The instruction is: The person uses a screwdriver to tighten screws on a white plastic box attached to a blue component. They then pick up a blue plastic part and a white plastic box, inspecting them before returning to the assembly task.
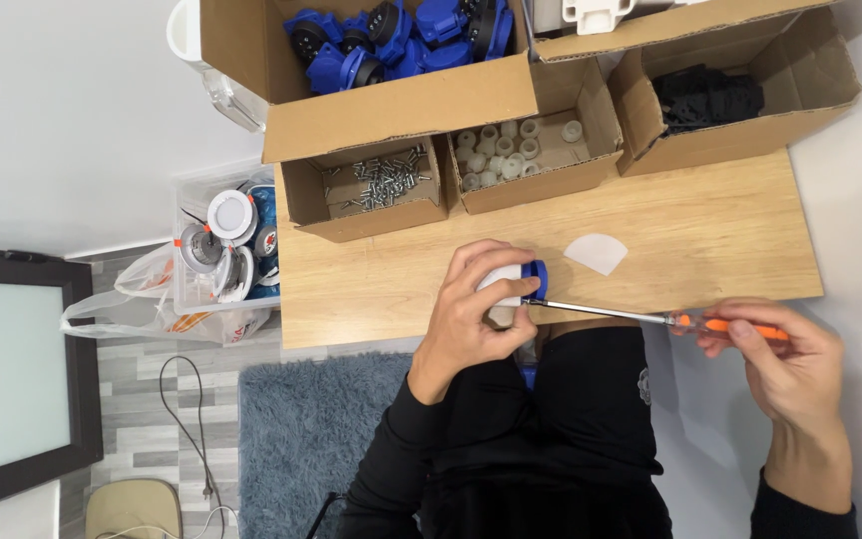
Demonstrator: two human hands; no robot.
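Seemingly the step in hand is driving a screw into a small white-and-blue part [513,284], judged from how the tool meets it. From the head camera, the left hand [473,314] wraps around that part, fingers curled tight over its white top, and holds it at the near edge of the wooden table [710,240], just above the person's lap. The right hand [785,364] pinches the orange handle of a slim screwdriver [650,316] between thumb and fingertips, well out to the side; the metal shaft runs almost level across to the part, and its tip meets the blue side under the left fingers (the exact contact point is hidden).

Behind the hands stand open cardboard boxes: one of screws [381,182], one of small white rings [501,155], one of black pieces [705,98], and a larger one of blue housings [391,35]. A thin white fan-shaped piece [597,253] lies on the table just beyond the held part.

The next move, as I judge it, calls for keeping the shaft in line with the screw while the right fingers twist, and for the left hand to hold the part firmly against that push.
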